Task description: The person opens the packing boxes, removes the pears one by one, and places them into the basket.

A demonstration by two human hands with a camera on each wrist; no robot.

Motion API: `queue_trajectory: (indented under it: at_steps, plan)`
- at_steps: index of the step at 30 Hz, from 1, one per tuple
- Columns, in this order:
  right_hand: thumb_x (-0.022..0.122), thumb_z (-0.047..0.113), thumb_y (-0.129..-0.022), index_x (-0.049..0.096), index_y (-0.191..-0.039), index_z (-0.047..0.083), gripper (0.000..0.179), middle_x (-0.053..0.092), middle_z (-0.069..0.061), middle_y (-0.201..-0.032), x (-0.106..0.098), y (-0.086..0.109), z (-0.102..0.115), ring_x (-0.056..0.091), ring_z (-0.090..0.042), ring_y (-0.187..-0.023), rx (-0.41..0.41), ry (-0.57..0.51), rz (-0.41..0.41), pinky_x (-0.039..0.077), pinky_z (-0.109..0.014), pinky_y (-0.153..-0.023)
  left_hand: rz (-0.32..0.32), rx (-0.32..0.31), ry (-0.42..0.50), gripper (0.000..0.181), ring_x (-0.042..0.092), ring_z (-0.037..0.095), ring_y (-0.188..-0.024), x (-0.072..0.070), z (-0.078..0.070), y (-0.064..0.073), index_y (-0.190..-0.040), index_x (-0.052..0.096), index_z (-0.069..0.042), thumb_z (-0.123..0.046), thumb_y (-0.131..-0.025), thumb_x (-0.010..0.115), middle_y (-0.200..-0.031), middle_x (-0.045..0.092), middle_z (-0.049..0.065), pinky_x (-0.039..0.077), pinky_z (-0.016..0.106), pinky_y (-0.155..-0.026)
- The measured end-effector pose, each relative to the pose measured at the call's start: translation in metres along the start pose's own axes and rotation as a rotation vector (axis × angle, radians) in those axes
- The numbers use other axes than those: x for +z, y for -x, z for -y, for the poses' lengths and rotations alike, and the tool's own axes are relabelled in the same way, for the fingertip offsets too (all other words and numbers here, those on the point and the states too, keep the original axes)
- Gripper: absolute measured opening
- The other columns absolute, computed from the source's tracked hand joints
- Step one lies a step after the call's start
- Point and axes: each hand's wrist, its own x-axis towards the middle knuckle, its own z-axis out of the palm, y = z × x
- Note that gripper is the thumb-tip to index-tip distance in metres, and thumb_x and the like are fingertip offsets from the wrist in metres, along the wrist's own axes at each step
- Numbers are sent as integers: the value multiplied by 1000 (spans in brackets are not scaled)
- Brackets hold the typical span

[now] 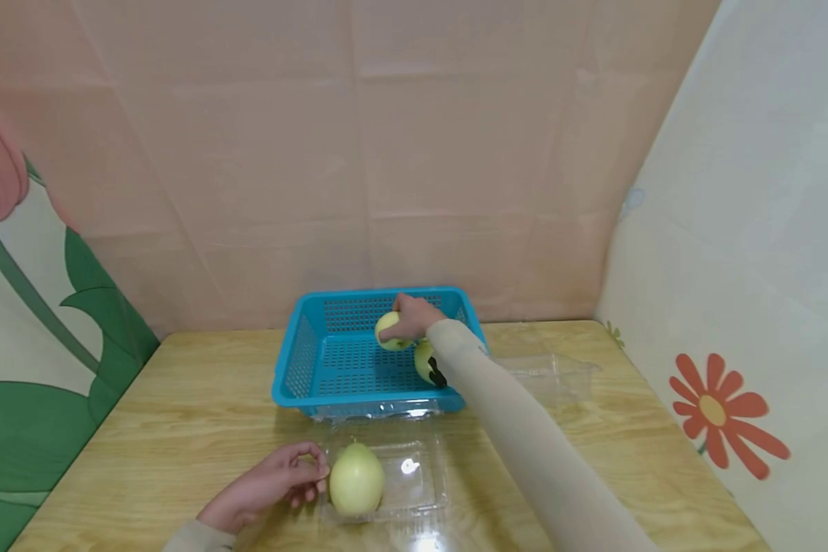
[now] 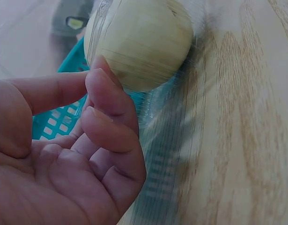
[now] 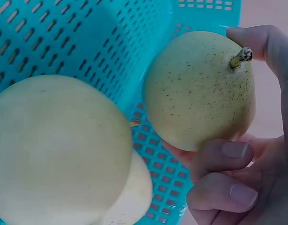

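My right hand [image 1: 417,316] grips a pale yellow-green pear [image 1: 389,331] inside the blue plastic basket [image 1: 292,349]. In the right wrist view that pear [image 3: 200,89] shows its speckled skin and short stem, with fingers and thumb around it. Other pears [image 3: 59,150] lie in the basket beside it; one pear [image 1: 425,360] is partly covered by my right sleeve in the head view. My left hand [image 1: 279,479] pinches the left edge of a clear plastic box [image 1: 414,498] between thumb and fingertips. One pear [image 1: 356,481] sits in the box's left side, stem up.
A second clear plastic container [image 1: 552,376] stands right of the basket, partly behind my right forearm. The wooden table [image 1: 200,391] meets a pink-beige cloth backdrop [image 1: 248,192] behind and a flower-printed panel [image 1: 731,268] at right.
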Motion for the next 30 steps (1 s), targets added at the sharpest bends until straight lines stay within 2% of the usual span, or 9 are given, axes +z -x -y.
queue_trajectory:
  at_steps: [8,14,18,21,26,30]
  plan:
    - [73,51,-78,51,-124,16,61,61,-5,-105,15,-15,-9,57,-22,-87,65,57,-12,47,-34,-68,12,3,-13,16,57,9,-68,0,1,0,-106,54,0,-13,-99,57,-84,65,2,45,19,-55]
    - [72,48,-78,48,-129,16,65,61,-5,-104,26,-25,-16,59,-23,-83,76,103,-6,48,-36,-66,15,9,-20,16,57,8,-68,-1,1,0,-106,54,0,-13,-99,57,-84,66,2,45,19,-55]
    - [74,45,-78,37,-148,13,86,62,-9,-115,30,-23,-14,58,-24,-90,90,122,-20,49,-38,-74,12,14,-20,14,57,9,-69,0,2,0,-105,54,0,-12,-99,56,-85,66,3,45,19,-56]
    - [74,47,-77,27,-155,10,99,62,-13,-121,37,-22,-15,57,-24,-91,97,136,-31,50,-39,-77,10,11,-14,14,57,10,-69,1,3,1,-105,54,0,-12,-98,56,-85,65,3,45,19,-56]
    - [76,51,-77,34,-149,7,95,64,-14,-114,45,-22,-16,60,-24,-87,95,159,-47,51,-39,-73,8,6,-4,15,58,11,-70,2,5,3,-106,54,1,-12,-98,56,-85,66,3,45,20,-56]
    - [76,52,-81,37,-147,7,90,64,-14,-118,41,-18,-11,62,-25,-95,90,140,-57,52,-41,-79,8,1,2,15,57,11,-70,1,4,2,-106,54,-1,-14,-99,56,-85,66,3,45,20,-56]
